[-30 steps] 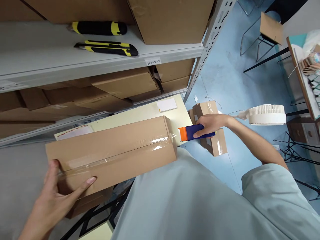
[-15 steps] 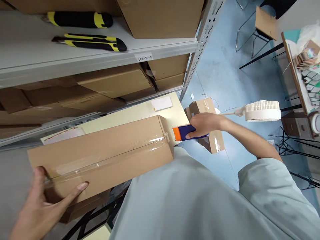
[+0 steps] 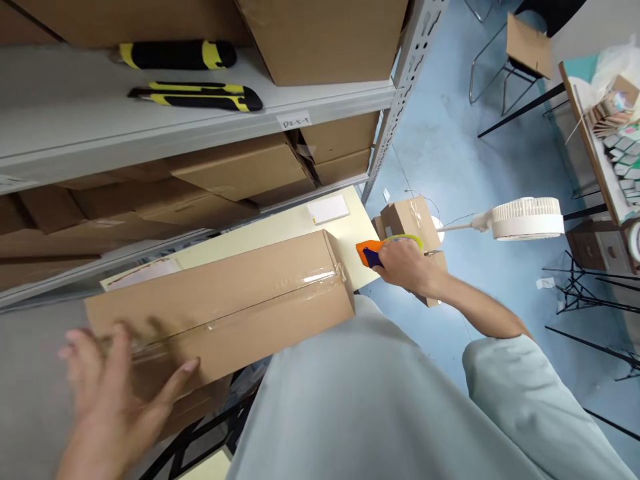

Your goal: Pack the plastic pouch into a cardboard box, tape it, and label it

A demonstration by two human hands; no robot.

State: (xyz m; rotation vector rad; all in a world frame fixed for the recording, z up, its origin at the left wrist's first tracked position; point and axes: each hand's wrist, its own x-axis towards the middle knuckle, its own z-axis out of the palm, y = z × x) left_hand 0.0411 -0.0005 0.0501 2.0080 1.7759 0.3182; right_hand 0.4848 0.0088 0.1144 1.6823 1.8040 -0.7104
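A long taped cardboard box (image 3: 240,300) lies slantwise across the cream tabletop (image 3: 280,223), one end close to my shirt. Over its left end my left hand (image 3: 115,393) is spread, fingers apart and slightly blurred; whether the fingertips touch the cardboard I cannot tell. My right hand (image 3: 407,267) is closed around an orange and navy tape dispenser (image 3: 367,253), with a yellow-green curved edge showing above the knuckles. The dispenser is held just off the right end of the box, apart from it. Clear tape runs along the box's seam.
Two black-and-yellow utility knives (image 3: 205,97) lie on the grey shelf (image 3: 60,133) above. More cartons (image 3: 240,167) fill the shelf below. Beyond my right hand stand stacked boxes (image 3: 413,217) and a white fan (image 3: 527,219). A white card (image 3: 327,209) rests on the tabletop.
My left hand has lifted its grip and spread over the box's left end. My right hand has turned the tape dispenser, so its orange side shows. The view has shifted slightly.
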